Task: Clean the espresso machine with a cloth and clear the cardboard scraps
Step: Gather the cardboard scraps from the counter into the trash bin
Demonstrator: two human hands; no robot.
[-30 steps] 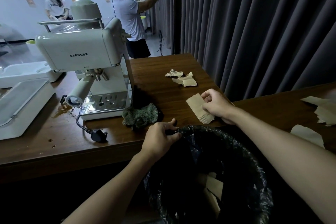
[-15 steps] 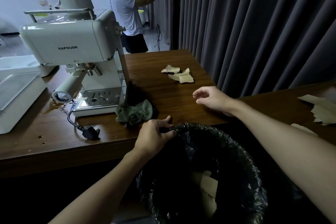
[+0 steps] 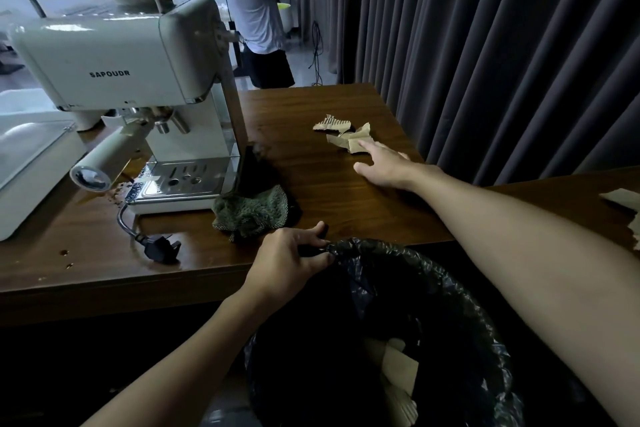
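Your left hand [image 3: 287, 262] is closed on the rim of the black bin liner [image 3: 408, 274], thumb and fingers pinching the plastic at the near edge of the wooden table [image 3: 329, 184], and the bin it lines opens just below and to the right of that pinch. Down inside the liner, well beneath your grip, lie several pale cardboard pieces [image 3: 398, 369] already dropped in. Just beyond your left knuckles, touching the front of the espresso machine [image 3: 131, 80], sits the crumpled green cloth [image 3: 251, 210] (a darker fold of it stands up against the machine's side). Left of the same hand, a black plug [image 3: 159, 248] on its cable rests flat on the table, and past it brown spills spot the wood. Your right hand [image 3: 384, 163] is open and holds nothing, palm down with fingers spread low over the table, further from you than the left hand. Its forefinger reaches the nearest of the cardboard scraps [image 3: 349, 139], which lie in a small torn cluster just ahead of the fingertips; whether the finger presses on the scrap or only overlaps it cannot be told. Off beyond your right forearm, at the far right edge, more torn cardboard [image 3: 623, 199] lies on a second table. A person in a white shirt [image 3: 256, 10] stands behind the machine, beside the dark curtain [image 3: 502, 45].
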